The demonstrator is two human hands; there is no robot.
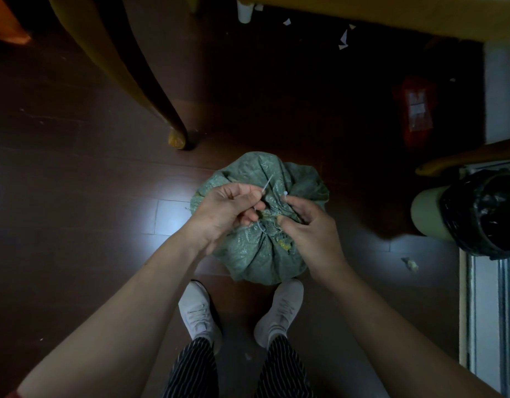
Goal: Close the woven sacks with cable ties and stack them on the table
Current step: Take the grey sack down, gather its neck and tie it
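- sack (256,254): on the floor (76,182), directly beneath both hands.
- left hand (231,208): pinches the cable tie (266,182) by its tail, which slants away from the body.
- right hand (308,225): grips the gathered neck, forefinger at the tie's head; hands nearly touching.

Open floor (76,211) left of the sack (256,254), room there. Table leg (150,90) stands beyond it on the left, black-lined bin (483,214) blocks the right, 2 shoes (198,314) hem the near side.
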